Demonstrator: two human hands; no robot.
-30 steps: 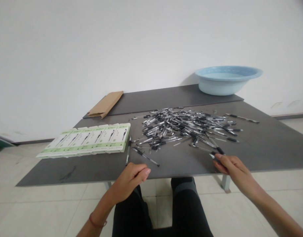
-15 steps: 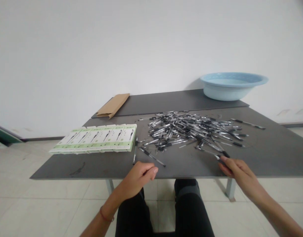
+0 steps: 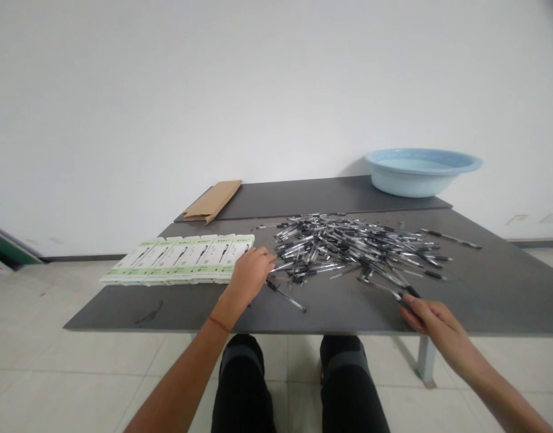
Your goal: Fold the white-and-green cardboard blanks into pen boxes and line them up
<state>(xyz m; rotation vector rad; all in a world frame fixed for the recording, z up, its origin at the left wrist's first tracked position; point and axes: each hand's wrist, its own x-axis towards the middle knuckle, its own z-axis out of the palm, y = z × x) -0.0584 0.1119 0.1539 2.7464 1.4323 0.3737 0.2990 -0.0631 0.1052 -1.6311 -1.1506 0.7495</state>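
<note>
My right hand is closed on a pen with a clear barrel and black grip, low over the table's front edge by the pile. My left hand has curled fingers beside the nearest box, over the spot where a single pen lay; its fingertips are partly hidden, so what they hold, if anything, does not show. Just right of that hand lies a loose pen. A heap of clear and black pens spreads over the middle. Several white-and-green pen boxes overlap in a row on the left.
A brown paper envelope lies at the back left on a raised dark board. A light blue basin stands at the back right against the wall. A lone pen lies right of the heap on the grey table.
My left hand has moved forward from the table's front edge to beside the boxes, covering most of the pen there. My right hand still holds its pen in nearly the same place. The view has shifted.
</note>
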